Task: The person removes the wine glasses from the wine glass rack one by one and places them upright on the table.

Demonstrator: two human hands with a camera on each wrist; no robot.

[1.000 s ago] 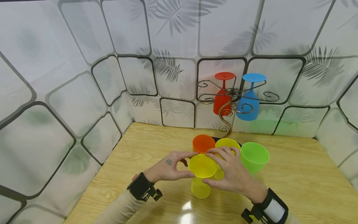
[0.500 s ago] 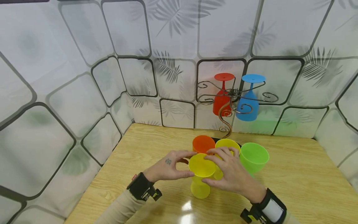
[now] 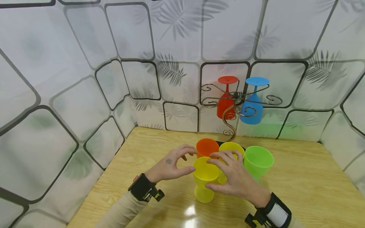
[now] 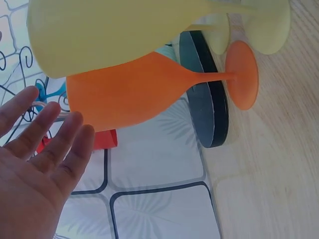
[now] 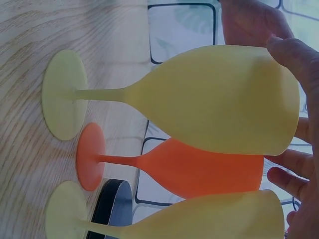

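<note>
The front yellow goblet [image 3: 206, 177] stands upright on the bench [image 3: 308, 186], likely light, stiff, smooth plastic; best held by the bowl. The right hand [image 3: 236, 180] curls around it; the left hand [image 3: 169, 166], fingers spread, hovers beside.

Beige long sleeves [image 3: 121, 211] are worn on both arms. A black band with a small mounted device [image 3: 144, 191] is strapped on the left wrist. A black and white band [image 3: 275, 213] is strapped on the right wrist. A small dark mark is seen on the back of the left hand [image 3: 168, 166].
</note>
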